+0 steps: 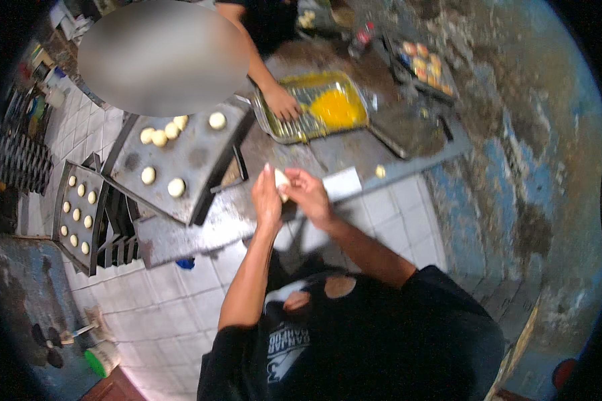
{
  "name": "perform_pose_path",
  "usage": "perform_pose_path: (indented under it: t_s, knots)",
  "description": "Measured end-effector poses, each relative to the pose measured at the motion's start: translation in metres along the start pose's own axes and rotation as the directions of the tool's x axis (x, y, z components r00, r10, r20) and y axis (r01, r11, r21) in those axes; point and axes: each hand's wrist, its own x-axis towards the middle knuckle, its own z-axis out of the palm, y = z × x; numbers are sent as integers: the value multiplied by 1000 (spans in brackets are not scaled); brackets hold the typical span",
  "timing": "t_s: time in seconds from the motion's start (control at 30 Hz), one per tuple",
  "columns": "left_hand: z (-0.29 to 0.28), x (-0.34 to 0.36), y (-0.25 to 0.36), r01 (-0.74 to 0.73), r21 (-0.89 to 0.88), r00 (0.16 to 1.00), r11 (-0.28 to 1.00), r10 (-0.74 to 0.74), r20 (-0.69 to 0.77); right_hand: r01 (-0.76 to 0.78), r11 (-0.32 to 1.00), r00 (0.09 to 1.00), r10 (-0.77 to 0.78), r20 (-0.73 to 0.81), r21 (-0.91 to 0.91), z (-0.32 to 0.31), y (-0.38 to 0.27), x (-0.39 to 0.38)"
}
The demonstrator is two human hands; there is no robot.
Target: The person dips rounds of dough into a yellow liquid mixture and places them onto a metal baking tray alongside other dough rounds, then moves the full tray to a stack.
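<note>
A small pale lump of dough (pixel 281 179) sits between the person's two hands, held in the air above the near edge of the dark metal worktable (pixel 201 227), just beside a white rectangular card (pixel 342 183) that lies at that edge. The left hand (pixel 267 200) stands upright with its fingers nearly straight and close together, its palm pressed against the side of the lump; the right hand (pixel 309 192) is curled partly closed over the lump from the other side, fingertips touching it. Shaping it well looks to call for light, even pressure from both palms, so that the piece comes out round like the others and does not flatten or stick. To the left, a dark baking tray (pixel 180 160) rests tilted on the worktable with several round dough balls (pixel 159 138) scattered on it, and further left a second tray (pixel 80 214) carries neat rows of smaller pieces. Toward the far side stands a metal pan of yellow beaten egg (pixel 334 107), with another person's hand (pixel 282 103) resting on its left rim. A single crumb of dough (pixel 380 172) lies near the right end of the worktable.
</note>
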Motion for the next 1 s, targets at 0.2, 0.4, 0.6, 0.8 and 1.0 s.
perform_pose_path:
  t_s: [0.2, 0.4, 0.6, 0.8, 1.0]
  knots:
    - [25, -67, -40, 155, -40, 986, 987, -152, 60, 54, 999, 989, -54, -139, -8, -65, -11, -66]
    - [-27, -93, -129, 82, 454, 931, 887, -231, 284, 571, 304, 816, -309, 488, -762, -89, 47, -84]
    - [-3, -58, -72, 244, 185, 920, 952, -288, 266, 323, 512, 894, -442, 78, -796, -140, 35, 36]
    - [17, 18, -25, 166, 136, 929, 977, -201, 312, -55, 150, 949, -299, -98, -987, -183, 79, 125]
    - [25, 108, -4, 46, 265, 941, 963, -130, 311, -76, 271, 949, -276, -153, -960, -191, 31, 149]
